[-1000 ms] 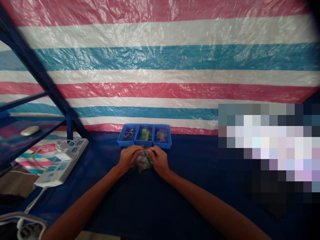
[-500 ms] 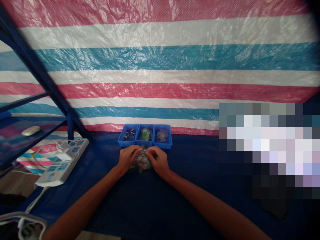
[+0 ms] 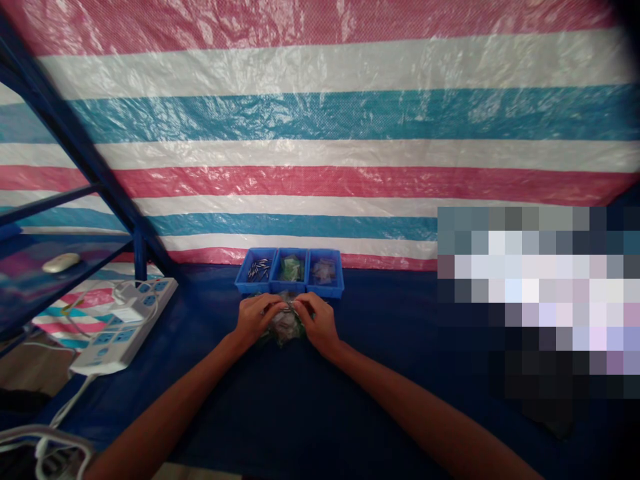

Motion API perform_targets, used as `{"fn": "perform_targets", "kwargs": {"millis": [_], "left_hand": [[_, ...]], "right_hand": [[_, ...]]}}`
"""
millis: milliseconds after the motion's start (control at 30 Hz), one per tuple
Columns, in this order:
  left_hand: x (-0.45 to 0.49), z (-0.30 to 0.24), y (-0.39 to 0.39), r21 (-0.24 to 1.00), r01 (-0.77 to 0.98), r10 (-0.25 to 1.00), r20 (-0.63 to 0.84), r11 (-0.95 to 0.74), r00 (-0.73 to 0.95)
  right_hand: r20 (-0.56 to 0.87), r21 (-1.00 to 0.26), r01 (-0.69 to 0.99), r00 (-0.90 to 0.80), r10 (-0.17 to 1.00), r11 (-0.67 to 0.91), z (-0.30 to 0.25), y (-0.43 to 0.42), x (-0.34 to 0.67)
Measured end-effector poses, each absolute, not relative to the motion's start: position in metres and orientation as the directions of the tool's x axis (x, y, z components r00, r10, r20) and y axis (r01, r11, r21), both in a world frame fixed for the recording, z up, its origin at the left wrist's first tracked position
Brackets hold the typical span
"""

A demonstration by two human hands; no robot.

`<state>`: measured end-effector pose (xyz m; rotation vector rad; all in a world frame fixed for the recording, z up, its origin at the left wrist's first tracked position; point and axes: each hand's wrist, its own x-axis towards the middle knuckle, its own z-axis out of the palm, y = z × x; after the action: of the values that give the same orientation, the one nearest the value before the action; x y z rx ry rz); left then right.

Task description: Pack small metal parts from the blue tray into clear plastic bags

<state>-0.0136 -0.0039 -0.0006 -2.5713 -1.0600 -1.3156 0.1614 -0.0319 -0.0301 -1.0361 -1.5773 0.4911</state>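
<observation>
Both of my hands meet over a small heap of clear plastic bags with green and grey bits [image 3: 284, 328] on the dark blue table [image 3: 300, 400]. My left hand [image 3: 255, 319] and my right hand [image 3: 318, 320] have their fingers curled and pinched together on a small item at the top of the heap, too small to name. Just beyond them stand three small blue bins: the left bin [image 3: 256, 270] holds small metal pins, the middle bin [image 3: 291, 269] green pieces, the right bin [image 3: 325, 271] clear pieces.
A white power strip [image 3: 125, 320] with cables lies at the left. A blue metal shelf frame [image 3: 60, 200] with a pale oval object [image 3: 60, 261] stands further left. A striped tarp [image 3: 320, 133] closes the back. A blurred patch covers the right side.
Hardly anything differs; my fingertips shifted slightly over the heap of bags, and both hands stay in the same place.
</observation>
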Motion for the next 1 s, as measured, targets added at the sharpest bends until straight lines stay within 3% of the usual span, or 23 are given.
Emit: {"fn": "perform_targets", "kwargs": {"millis": [333, 733, 1000], "left_hand": [[-0.0121, -0.0012, -0.0063, 0.255, 0.530, 0.503, 0.767, -0.809, 0.398], [-0.0114, 0.0029, -0.0107, 0.405, 0.578, 0.637, 0.720, -0.708, 0.276], [-0.0131, -0.0009, -0.0043, 0.331, 0.618, 0.610, 0.727, -0.713, 0.315]], "right_hand": [[0.588, -0.749, 0.373, -0.005, 0.809, 0.547, -0.0268, -0.0315, 0.1612], [0.568, -0.783, 0.315, 0.013, 0.823, 0.536, -0.0277, -0.0307, 0.1605], [0.561, -0.786, 0.320, 0.007, 0.828, 0.529, -0.0256, -0.0325, 0.1611]]}}
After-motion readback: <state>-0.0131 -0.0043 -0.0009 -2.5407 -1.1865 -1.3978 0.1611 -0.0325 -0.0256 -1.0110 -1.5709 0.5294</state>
